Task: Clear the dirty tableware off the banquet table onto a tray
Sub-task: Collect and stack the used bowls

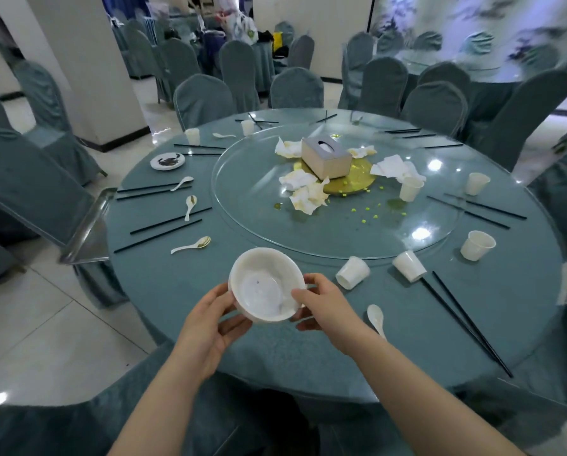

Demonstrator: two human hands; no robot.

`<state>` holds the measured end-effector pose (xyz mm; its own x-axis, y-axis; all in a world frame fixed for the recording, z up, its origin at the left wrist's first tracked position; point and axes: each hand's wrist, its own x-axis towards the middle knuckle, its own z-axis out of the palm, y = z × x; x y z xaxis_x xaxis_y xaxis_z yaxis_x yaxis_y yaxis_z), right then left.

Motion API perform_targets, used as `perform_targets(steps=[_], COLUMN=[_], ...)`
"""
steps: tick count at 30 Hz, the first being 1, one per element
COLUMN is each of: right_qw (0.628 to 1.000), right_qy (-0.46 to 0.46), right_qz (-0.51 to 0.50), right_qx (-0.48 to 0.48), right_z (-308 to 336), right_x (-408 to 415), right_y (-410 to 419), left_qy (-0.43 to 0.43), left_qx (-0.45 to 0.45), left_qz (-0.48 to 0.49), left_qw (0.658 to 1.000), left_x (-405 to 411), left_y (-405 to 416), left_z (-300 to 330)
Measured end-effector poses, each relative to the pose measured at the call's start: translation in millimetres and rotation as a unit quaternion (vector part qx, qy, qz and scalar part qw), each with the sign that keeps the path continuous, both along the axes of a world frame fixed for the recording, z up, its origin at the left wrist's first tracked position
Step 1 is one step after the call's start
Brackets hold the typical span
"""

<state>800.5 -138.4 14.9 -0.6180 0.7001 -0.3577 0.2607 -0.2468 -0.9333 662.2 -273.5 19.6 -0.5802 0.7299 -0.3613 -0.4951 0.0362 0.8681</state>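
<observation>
Both of my hands hold a white bowl tilted toward me above the near edge of the round banquet table. My left hand grips its left side and underside. My right hand pinches its right rim. A white spoon seems to lie inside the bowl. A metal tray sits at the table's left edge. White spoons, black chopsticks, paper cups and a dirty small plate are scattered on the table.
A glass turntable carries a tissue box, crumpled napkins, a cup and food crumbs. Covered chairs ring the table and a pillar stands to the left.
</observation>
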Motion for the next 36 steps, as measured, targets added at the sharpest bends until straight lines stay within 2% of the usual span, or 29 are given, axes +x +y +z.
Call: perform_targets(steps=[4,7,10,12,17,20,24,28,31,36], right_qw=[1.0,0.999,0.999,0.998,0.973,0.95,0.912,0.873,0.86,0.874], right_qy=[0.004,0.004,0.005,-0.028,-0.028,-0.014,0.006,0.025,0.048,0.082], right_qz=[-0.001,0.01,0.027,0.047,0.222,0.309,0.41,0.484,0.499,0.46], right_qx=[0.026,0.038,0.025,0.035,0.065,0.043,0.011,0.061,0.091,0.134], right_z=[4,1,-3,-4,-7,-12,-13,1,15,30], right_x=[-6,-11,-22,-34,-78,-103,-128,-158,-182,-228], right_y=[-16,-30,-44,-56,-85,-112,-174,-247,-299,-381], left_qy=[-0.022,-0.007,0.003,0.009,0.002,-0.005,0.003,0.028,0.045,0.081], left_qx=[0.036,0.033,0.032,0.02,-0.005,-0.037,-0.072,-0.072,-0.068,-0.096], left_qz=[-0.026,-0.034,0.006,0.048,0.185,0.27,0.349,0.407,0.429,0.396], left_qw=[0.999,0.999,0.999,0.999,0.983,0.962,0.935,0.91,0.9,0.909], left_x=[-6,-13,-18,-21,-29,-22,-14,-17,-27,-68], left_y=[-20,-37,-58,-78,-140,-183,-251,-324,-374,-459], left_z=[8,4,-3,-6,-12,-17,-15,-2,7,18])
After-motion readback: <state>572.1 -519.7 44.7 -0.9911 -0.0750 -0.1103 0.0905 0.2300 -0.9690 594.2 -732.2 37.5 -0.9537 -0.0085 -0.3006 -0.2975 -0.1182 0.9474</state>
